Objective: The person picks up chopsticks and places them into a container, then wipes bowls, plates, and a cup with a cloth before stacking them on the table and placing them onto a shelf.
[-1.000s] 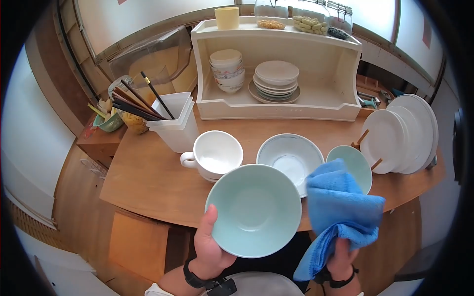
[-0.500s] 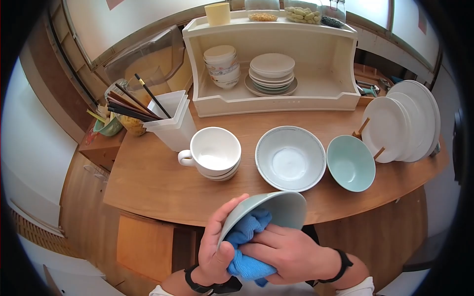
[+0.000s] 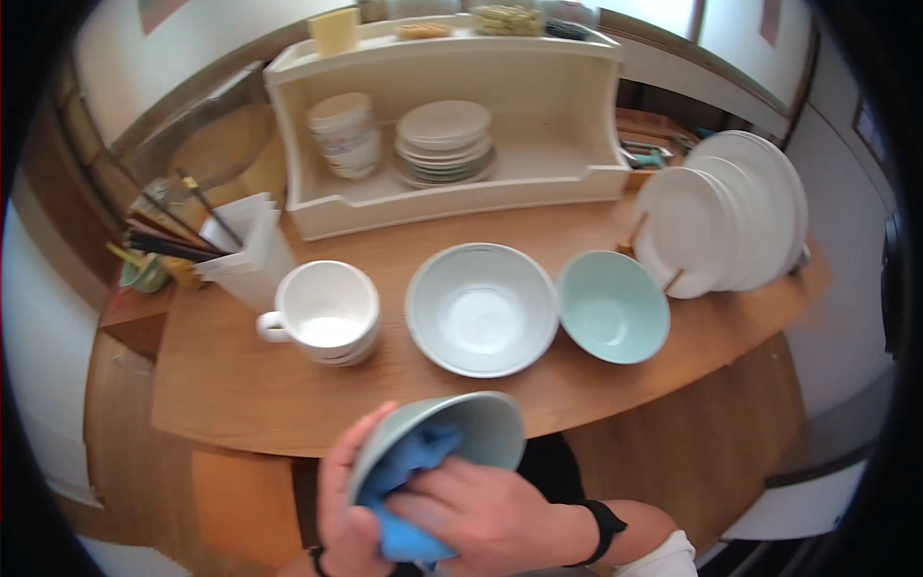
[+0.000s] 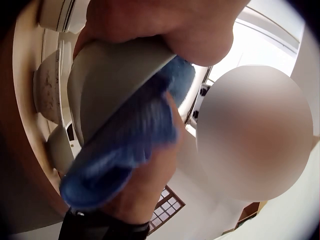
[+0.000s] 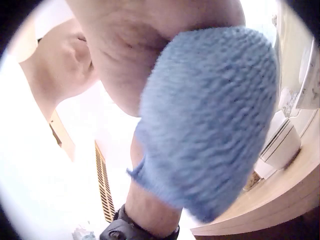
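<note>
A pale green bowl [image 3: 490,423] is tilted on its side at the table's front edge, its opening toward the right. My left hand [image 3: 348,510] grips its left side, fingers behind the wall and thumb near the rim. A blue cloth [image 3: 409,539] is bunched partly inside the bowl, and my right hand [image 3: 490,514] holds it against the inner wall. In the left wrist view the cloth [image 4: 125,145] hangs over the rim of the bowl [image 4: 107,80]. The right wrist view is mostly filled by the cloth [image 5: 210,115]; the fingertips are hidden there.
On the table [image 3: 231,404] stand stacked white cups [image 3: 332,313], a white bowl [image 3: 481,310] and a second green bowl [image 3: 613,308]. White plates [image 3: 687,231] stand upright at the right. Behind are a shelf [image 3: 548,188] with dishes and a white chopstick container [image 3: 255,255].
The bowl has gone from facing up to tilted, and the cloth has moved from beside it to inside it. In the last half second the head view has shifted, with both hands still at the bowl.
</note>
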The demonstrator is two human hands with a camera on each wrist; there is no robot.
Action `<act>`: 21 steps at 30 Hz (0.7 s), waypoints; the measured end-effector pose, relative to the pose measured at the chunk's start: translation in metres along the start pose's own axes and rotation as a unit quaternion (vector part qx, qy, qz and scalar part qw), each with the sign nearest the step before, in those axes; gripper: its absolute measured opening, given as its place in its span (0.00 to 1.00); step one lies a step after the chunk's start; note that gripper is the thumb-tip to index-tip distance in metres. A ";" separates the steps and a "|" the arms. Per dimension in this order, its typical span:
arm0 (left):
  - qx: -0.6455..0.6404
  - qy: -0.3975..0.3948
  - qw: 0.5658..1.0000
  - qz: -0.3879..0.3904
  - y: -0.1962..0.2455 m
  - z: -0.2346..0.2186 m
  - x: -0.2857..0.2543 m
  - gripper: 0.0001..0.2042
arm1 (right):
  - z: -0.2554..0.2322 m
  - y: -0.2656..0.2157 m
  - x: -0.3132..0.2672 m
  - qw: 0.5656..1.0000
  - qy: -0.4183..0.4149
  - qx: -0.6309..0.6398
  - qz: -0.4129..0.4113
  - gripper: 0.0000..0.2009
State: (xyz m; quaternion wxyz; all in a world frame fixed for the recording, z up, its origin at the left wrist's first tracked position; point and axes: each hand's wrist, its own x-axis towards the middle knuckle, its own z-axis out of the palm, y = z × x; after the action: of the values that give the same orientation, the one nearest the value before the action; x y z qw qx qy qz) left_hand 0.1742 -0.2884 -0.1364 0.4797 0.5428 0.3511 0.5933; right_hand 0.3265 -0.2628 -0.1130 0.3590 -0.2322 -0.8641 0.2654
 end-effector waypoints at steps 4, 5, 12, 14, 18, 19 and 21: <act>-0.071 0.048 0.996 -0.007 -0.003 -0.007 -0.007 0.40 | -0.022 -0.005 -0.013 0.996 -0.063 0.030 -0.064 0.17; -0.070 0.064 0.995 0.007 -0.008 -0.012 -0.009 0.39 | -0.035 -0.010 -0.014 0.989 -0.134 -0.008 -0.053 0.17; -0.158 0.113 0.980 0.045 -0.027 -0.049 -0.033 0.33 | -0.085 0.011 -0.041 0.998 0.060 -0.032 0.016 0.31; 0.039 0.020 0.997 0.055 -0.003 -0.031 -0.017 0.37 | -0.052 0.018 -0.059 0.991 0.126 0.032 0.007 0.34; 0.148 -0.121 0.978 0.087 0.003 -0.031 -0.020 0.35 | -0.020 0.038 -0.051 0.939 0.098 0.319 0.084 0.35; 0.111 -0.071 0.986 0.105 0.002 -0.025 -0.024 0.35 | -0.007 0.042 -0.054 0.939 0.095 0.321 0.084 0.35; 0.104 -0.011 0.980 0.170 -0.002 -0.021 -0.030 0.35 | 0.034 0.042 -0.062 0.879 0.143 0.437 0.128 0.31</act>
State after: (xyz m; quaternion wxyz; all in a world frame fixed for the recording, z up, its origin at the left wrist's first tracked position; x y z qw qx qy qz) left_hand 0.1527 -0.3142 -0.1508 0.3165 0.6481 0.3079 0.6205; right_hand 0.3491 -0.2782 -0.1904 0.5064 -0.1958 -0.5622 0.6239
